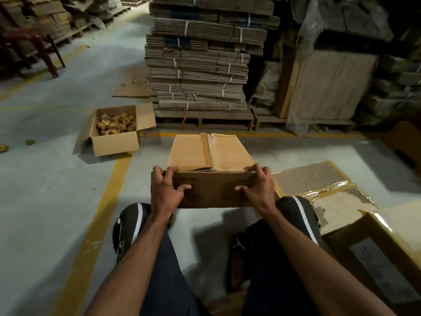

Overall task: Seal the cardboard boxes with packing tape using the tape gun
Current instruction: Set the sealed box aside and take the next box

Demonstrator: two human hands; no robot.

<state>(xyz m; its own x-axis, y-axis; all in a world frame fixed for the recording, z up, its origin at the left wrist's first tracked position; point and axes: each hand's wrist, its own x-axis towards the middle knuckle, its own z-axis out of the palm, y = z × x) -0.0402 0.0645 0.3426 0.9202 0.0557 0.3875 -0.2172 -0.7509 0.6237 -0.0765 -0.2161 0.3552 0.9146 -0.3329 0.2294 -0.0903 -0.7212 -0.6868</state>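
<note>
Knees and forearms: nearest the camera, the person's bent knees in dark trousers frame both bare forearms, which reach forward to a box on the floor.
Left hand (167,189): grips the near left corner of the cardboard box (210,169), fingers curled over the top edge and thumb spread across the near face.
Right hand (256,184): grips the near right corner the same way, fingers hooked over the top edge, thumb on the near face.
Box position: it sits on the grey floor (57,179) just ahead of the knees, flaps closed, upright.
Tape strip (208,151): a brown band runs along the centre seam on top; at the near edge the flaps look slightly lifted and wrinkled.
Tape gun: not in view anywhere.
Step in hand: likely positioning or turning the box, either to check the seam or to move it aside.
Next move: calls for finding the tape gun and freeing one hand while the other steadies the box, if the near seam end needs pressing down.
Nearby: an open carton of scraps (114,131) lies to the left, a taped box (376,247) to the right, bundled flat cartons (198,65) behind.
</note>
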